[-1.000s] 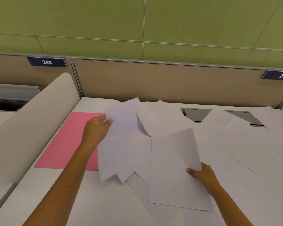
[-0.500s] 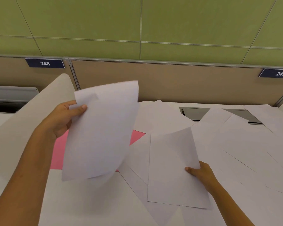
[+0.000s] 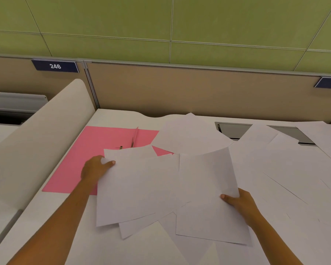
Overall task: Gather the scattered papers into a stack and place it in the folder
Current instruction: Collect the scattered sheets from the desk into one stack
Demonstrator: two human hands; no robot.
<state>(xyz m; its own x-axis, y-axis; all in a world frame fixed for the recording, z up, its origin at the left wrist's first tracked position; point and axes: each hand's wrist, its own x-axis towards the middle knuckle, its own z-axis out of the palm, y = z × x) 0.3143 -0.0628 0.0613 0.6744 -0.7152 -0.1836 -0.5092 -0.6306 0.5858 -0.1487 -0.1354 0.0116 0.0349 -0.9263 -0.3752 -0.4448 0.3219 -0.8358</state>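
Your left hand point(image 3: 95, 167) pinched a sheet point(image 3: 136, 185) by its upper corner over the open pink folder point(image 3: 96, 148). Your right hand point(image 3: 239, 202) gripped another sheet point(image 3: 206, 197). More papers point(image 3: 294, 169) lay scattered across the table point(image 3: 113, 249).

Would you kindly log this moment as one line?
left hand: grips sheet | right hand: grips sheet | pink folder: open, partly covered

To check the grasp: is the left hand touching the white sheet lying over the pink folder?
Touching. The head view shows the left hand with its thumb pressed on the corner of the sheet.
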